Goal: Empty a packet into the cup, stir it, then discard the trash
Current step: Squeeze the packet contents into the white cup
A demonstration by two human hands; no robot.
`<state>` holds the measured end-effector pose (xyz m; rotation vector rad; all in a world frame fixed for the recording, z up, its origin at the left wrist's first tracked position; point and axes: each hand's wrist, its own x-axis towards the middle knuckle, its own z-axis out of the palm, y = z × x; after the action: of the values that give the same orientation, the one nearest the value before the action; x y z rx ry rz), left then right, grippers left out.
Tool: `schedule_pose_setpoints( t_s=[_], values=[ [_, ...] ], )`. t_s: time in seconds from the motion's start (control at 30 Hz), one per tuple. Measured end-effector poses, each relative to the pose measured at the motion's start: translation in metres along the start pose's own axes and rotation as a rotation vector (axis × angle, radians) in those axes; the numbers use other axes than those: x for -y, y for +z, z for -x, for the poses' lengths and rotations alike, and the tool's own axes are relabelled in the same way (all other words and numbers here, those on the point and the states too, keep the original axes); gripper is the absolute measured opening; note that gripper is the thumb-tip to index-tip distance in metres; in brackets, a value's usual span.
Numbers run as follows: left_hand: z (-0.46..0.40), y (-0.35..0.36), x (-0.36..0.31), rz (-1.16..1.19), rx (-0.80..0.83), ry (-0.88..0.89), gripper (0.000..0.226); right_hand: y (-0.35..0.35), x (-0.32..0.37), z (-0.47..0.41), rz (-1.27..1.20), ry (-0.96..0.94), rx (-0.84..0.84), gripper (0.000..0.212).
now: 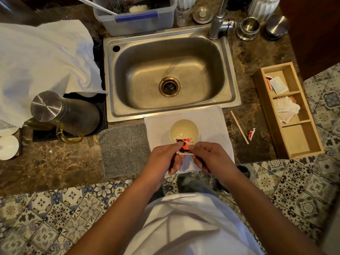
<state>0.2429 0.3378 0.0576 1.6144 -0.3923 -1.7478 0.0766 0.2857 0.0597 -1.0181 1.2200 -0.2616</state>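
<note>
A red-and-black packet is held over the near rim of the white cup, which holds pale liquid and stands on a white cloth in front of the sink. The left hand and right hand pinch its two sides, close together. To the right, on the countertop, a wooden stir stick and a torn red scrap lie beside a wooden tray.

No wording can be read: the red-and-black packet bears print too small to make out (likewise the white sachets at three o'clock).
</note>
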Motion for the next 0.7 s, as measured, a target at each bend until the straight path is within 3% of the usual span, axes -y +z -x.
schedule_pose_setpoints(
  t_s=[0.2,0.47,0.7],
  values=[
    [0.001,-0.0012,0.0046,-0.082,0.026,0.046,0.033,-0.001,-0.0053,-0.0011,-0.007,-0.015,-0.014,0.042],
    [0.0,0.0007,0.001,0.028,0.012,-0.027,0.041,-0.0031,-0.0028,0.0005,-0.038,0.097,0.049,0.047],
    [0.0006,0.0016,0.0027,-0.032,-0.004,-0.035,0.041,-0.0053,-0.0027,0.0002,-0.14,0.139,0.061,0.05]
  ],
)
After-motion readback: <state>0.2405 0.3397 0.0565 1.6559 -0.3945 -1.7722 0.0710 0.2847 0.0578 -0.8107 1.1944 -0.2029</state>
